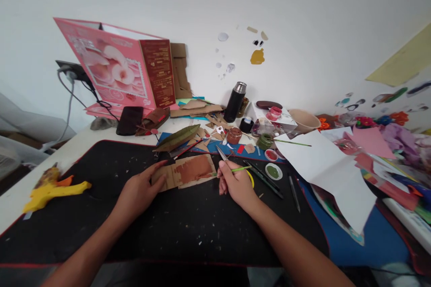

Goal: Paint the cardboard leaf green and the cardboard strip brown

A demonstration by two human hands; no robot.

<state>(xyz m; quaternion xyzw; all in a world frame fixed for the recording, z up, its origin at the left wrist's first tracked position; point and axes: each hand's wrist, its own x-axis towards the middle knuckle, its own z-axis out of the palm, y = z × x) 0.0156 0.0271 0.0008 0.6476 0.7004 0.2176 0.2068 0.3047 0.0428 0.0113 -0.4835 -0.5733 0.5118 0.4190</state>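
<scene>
Right grip (238, 188) on paintbrush (240, 169), green paint (274, 171) in white dish (267, 172)

Pink box (116, 69): lettering too small to read | legible: none

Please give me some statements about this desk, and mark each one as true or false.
1. The right hand holds a green-handled paintbrush. True.
2. The left hand touches the cardboard. True.
3. Brown paint covers all the cardboard. False: its left part is bare.
4. The yellow glue gun lies at the right. False: the glue gun lies at the left.
5. The flask has a red cap. False: the flask has a silver cap.
6. Green paint sits in a round white lid. True.
</scene>
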